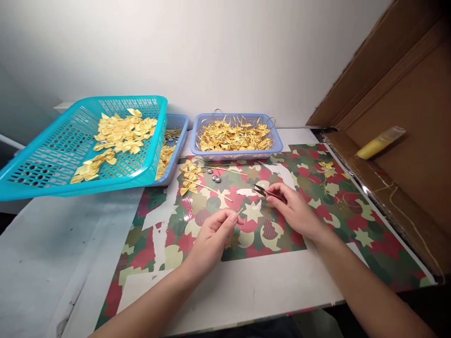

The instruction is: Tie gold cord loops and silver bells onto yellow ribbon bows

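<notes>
My left hand (219,229) is closed in a pinch, with the short end of a thin gold ribbon (240,212) poking out past thumb and fingers. In my right hand (291,206) is a small pair of scissors (260,190), its dark blades pointing left and slightly parted, apart from the ribbon. Beyond my left hand, several yellow ribbon bows (190,177) lie in a cluster on the patterned sheet. Thin gold strips (220,193) stretch rightward from them. Small silver bells (216,179) rest beside the bows.
A turquoise basket (148,176) of yellow bows stands at left, overlapping a blue basket (181,148). Another blue basket (239,154) at the back holds gold bows with strings. Cardboard (405,94) walls the right side, near a clear tube with yellow contents (378,144).
</notes>
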The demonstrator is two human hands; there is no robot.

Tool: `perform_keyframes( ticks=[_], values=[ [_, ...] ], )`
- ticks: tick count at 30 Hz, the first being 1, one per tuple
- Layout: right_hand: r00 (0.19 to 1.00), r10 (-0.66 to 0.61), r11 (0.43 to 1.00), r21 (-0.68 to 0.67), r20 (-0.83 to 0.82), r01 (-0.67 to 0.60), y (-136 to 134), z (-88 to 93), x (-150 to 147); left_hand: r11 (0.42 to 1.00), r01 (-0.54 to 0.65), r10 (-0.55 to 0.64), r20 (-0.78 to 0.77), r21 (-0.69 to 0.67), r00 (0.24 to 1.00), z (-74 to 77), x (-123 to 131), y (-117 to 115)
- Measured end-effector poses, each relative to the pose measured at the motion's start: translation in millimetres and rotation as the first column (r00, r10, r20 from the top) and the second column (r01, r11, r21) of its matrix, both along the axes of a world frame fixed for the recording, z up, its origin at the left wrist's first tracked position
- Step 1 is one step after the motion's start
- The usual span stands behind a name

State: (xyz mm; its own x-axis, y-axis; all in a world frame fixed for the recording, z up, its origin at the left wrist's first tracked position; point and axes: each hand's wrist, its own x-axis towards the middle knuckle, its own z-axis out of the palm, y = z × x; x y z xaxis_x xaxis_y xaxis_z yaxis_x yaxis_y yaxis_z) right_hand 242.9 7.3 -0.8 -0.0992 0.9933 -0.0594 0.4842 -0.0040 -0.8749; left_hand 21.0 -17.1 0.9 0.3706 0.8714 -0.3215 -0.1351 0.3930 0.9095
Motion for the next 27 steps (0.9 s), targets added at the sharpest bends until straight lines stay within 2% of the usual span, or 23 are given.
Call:
perform_keyframes(
  ticks=[3, 5, 7, 11, 27],
  values=[
    [0.91, 0.116, 0.952, -0.216, -0.398, -0.216, -12.5, 4.5, -14.1, 0.999, -0.04, 0.04, 0.011, 0.019, 0.999, -1.0, 0.2, -0.2],
    [0.851, 0.141, 0.908, -0.276, -0.505, -0.314, -17.9, 5.1, -21.6, 0.998, -0.059, 0.059, 0.01, 0.032, 0.998, -1.7, 0.4, 0.0],
    [0.818, 0.154, 0.89, -0.282, -0.554, -0.358, -20.1, 4.8, -26.4, 0.997, -0.062, 0.062, 0.002, 0.041, 0.998, -2.1, 0.8, 0.4],
    [0.795, 0.141, 0.886, -0.283, -0.59, -0.367, -19.5, 4.6, -28.9, 0.998, -0.033, 0.033, -0.01, 0.049, 0.999, -2.5, 1.6, 0.5],
    [0.831, 0.13, 0.904, -0.279, -0.54, -0.323, -20.2, 5.3, -29.2, 0.999, -0.007, 0.009, -0.042, 0.054, 0.999, 1.7, 2.8, 0.1]
  ],
)
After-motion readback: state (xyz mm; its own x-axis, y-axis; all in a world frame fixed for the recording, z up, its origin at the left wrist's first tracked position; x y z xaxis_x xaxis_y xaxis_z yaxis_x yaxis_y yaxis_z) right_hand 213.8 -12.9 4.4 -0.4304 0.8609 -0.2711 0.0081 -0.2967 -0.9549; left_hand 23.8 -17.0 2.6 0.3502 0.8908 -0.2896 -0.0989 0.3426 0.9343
